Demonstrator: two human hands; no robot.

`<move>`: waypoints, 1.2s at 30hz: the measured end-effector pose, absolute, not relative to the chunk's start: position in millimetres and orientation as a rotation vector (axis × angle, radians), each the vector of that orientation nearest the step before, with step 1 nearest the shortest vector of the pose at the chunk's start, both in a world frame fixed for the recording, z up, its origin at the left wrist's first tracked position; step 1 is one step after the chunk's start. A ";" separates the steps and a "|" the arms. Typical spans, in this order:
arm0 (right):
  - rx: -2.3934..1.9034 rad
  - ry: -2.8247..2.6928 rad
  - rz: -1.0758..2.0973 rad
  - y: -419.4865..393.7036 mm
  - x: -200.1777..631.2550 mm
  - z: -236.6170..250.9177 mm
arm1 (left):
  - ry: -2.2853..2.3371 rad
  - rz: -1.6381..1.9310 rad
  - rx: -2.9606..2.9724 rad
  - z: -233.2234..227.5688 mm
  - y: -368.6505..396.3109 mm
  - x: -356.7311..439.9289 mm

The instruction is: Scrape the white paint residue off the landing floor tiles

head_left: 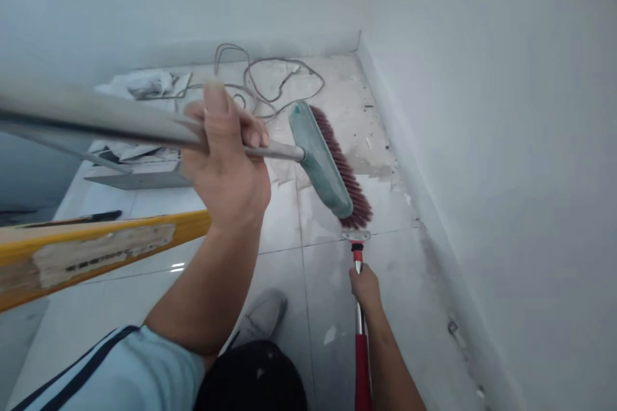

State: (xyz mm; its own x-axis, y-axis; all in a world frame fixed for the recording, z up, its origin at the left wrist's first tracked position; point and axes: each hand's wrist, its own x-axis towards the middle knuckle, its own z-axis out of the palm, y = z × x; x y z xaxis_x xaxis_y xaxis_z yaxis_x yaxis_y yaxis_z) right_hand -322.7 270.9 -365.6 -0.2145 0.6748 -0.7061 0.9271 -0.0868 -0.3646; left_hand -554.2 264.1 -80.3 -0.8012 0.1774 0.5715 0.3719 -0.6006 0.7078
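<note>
My left hand (pixel 226 160) is wrapped round the metal handle of a broom (pixel 321 164), with the thumb lying along the top. The broom's grey-green head is tilted, and its dark red bristles face right. Lower down, my right hand (pixel 365 287) grips the shaft of a long floor scraper (pixel 362 363) with a red grip. The scraper's blade end lies close under the tip of the bristles; whether they touch I cannot tell. White and grey floor tiles (pixel 279 276) lie below, with bits of debris beyond the broom.
A dustpan (pixel 139 176) holding scraps stands at the left. Behind it lie crumpled white material (pixel 144 85) and a looped cable (pixel 289 61). A yellow beam (pixel 183 228) juts in from the left. Walls meet at the far corner, with a skirting (pixel 409 141) along the right.
</note>
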 end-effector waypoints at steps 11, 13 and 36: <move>2.335 1.745 -1.616 269.1 -219.0 -187.4 | -1.666 -3.033 -1.007 -68.1 281.5 -503.2; 2.344 1.796 -1.720 265.4 -208.0 -130.8 | -2.035 -3.032 -0.848 -41.4 275.7 -498.0; 2.035 1.548 -2.314 198.4 -291.8 261.9 | -3.586 -2.720 -0.005 317.0 114.5 -373.5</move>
